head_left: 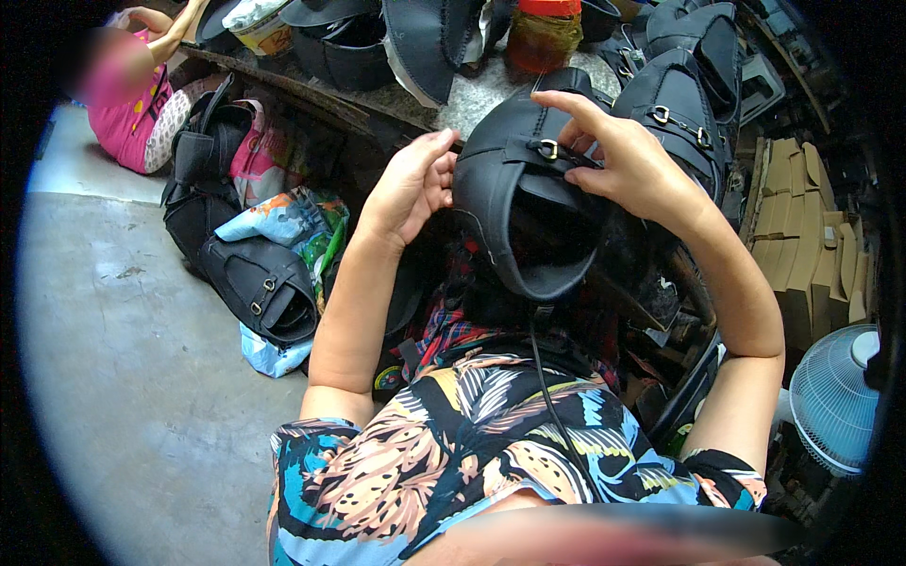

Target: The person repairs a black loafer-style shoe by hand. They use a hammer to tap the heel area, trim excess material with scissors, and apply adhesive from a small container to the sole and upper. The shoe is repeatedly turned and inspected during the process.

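Note:
A black leather shoe upper point(488, 203) with a strap and a small gold buckle point(545, 149) hangs tilted before me, its rounded opening facing down toward my body. My right hand point(613, 151) grips it from the right. The thumb rests on the strap beside the buckle, and the index finger reaches over the top seam. Close to the upper's left edge is my left hand point(415, 185), thumb stretched up and fingers loosely curled, with nothing visible in it. Whether its fingertips touch the leather is hard to make out.
More black uppers point(675, 99) with buckles are stacked at the right of the worktable point(472, 99), near a jar of amber liquid point(545, 38). Others lie in a bundle point(260, 283) on the floor at left. Cardboard point(802, 217) and a fan point(835, 401) stand right. Another person point(132, 123) sits far left.

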A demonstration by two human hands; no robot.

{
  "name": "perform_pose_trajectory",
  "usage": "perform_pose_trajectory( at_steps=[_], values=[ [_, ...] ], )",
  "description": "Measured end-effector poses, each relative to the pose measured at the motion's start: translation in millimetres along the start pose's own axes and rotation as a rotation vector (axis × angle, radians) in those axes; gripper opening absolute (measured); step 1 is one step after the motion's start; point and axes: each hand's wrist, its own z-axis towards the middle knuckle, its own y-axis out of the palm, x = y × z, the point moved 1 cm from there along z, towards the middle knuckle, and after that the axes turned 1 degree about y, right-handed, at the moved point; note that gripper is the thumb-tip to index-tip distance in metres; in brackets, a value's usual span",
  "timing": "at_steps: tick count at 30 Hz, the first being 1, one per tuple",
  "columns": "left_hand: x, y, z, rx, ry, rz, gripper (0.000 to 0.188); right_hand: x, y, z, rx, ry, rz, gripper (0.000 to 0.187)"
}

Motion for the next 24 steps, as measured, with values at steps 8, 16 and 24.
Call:
perform_pose_trajectory(
  at_steps=[8,16,24],
  values=[
    [40.6,51.4,-23.8,-0.167,0.26,-0.074,0.029,-28.8,-15.4,-24.7,0.298,-0.317,0.106,0.086],
    [48.9,91.4,-22.9,-0.189,0.742,0.396,0.019,-32.4,-7.8,-37.6,0.366,-0.112,0.619,0.045],
    [20.7,96.2,27.9,-0.112,0.862,0.407,0.027,3.6,4.3,-32.3,0.518,-0.269,0.12,0.033]
  ],
)
